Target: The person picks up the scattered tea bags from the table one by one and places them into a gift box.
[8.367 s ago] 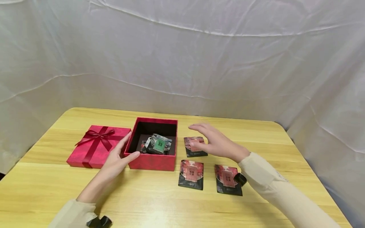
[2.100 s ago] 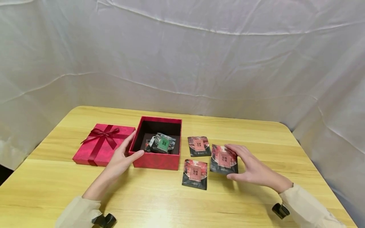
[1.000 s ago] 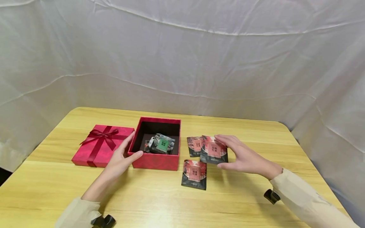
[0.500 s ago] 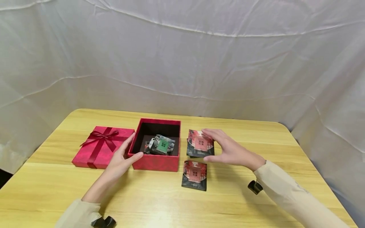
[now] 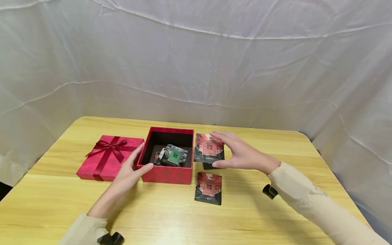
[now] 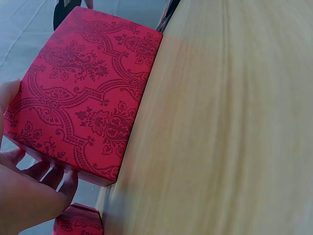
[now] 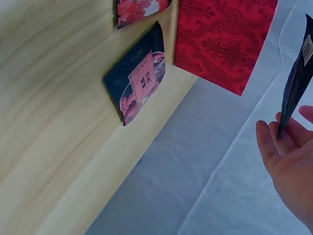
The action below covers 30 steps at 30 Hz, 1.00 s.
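My right hand (image 5: 242, 154) pinches a red-and-black tea sachet (image 5: 209, 146) by its right side, held up next to the box. In the right wrist view this sachet (image 7: 297, 73) stands edge-on between thumb and fingers. Below it another sachet (image 5: 208, 166) is mostly hidden; a third sachet (image 5: 209, 188) lies flat nearer the front. My left hand (image 5: 127, 177) holds the left front corner of a red patterned gift box (image 5: 165, 174), thumb at the front rim, fingers against the left side. Inside lies a green-labelled sachet (image 5: 174, 156) on top of other packets.
The red lid (image 5: 104, 160) with its ribbon bow lies on the wooden table (image 5: 171, 217), left of the box. A pale curtain (image 5: 196, 68) hangs behind the table and along its sides.
My right hand picked up the rightmost sachet and carried it left and back, over another sachet, to the box's right side. My left hand stayed at the box corner.
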{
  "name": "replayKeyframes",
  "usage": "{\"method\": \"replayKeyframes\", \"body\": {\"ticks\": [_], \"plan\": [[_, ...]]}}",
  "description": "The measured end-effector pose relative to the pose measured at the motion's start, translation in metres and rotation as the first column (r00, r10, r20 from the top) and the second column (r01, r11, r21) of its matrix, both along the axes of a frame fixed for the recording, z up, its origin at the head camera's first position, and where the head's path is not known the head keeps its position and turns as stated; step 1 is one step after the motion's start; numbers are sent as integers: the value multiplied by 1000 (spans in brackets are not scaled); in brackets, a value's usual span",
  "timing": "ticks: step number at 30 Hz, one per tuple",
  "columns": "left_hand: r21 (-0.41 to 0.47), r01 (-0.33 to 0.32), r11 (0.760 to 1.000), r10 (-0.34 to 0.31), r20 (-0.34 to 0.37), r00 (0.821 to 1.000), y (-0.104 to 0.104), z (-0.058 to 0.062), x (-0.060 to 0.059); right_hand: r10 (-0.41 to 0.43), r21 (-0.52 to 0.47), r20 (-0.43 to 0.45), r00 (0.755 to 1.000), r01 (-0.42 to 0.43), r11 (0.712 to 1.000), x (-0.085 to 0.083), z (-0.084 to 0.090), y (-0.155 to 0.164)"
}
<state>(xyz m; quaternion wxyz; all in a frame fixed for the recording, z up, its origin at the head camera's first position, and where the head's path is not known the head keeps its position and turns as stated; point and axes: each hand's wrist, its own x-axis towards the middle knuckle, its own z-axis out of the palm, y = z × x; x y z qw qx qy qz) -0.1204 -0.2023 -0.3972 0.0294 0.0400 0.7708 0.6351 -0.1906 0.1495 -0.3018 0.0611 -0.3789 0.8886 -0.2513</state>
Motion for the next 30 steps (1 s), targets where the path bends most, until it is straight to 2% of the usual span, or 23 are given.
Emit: {"method": "replayKeyframes", "body": {"ticks": [18, 25, 30], "plan": [[-11, 4, 1000, -4, -10, 1000, -1, 0, 0, 69, 66, 18, 997, -70, 995, -6, 12, -26], [-9, -4, 1000, 4, -18, 1000, -1, -1, 0, 105, 89, -10, 994, -104, 991, -11, 11, -40], [5, 7, 1000, -7, -18, 1000, -1, -1, 0, 140, 147, -33, 990, -134, 980, -11, 13, -45]]}}
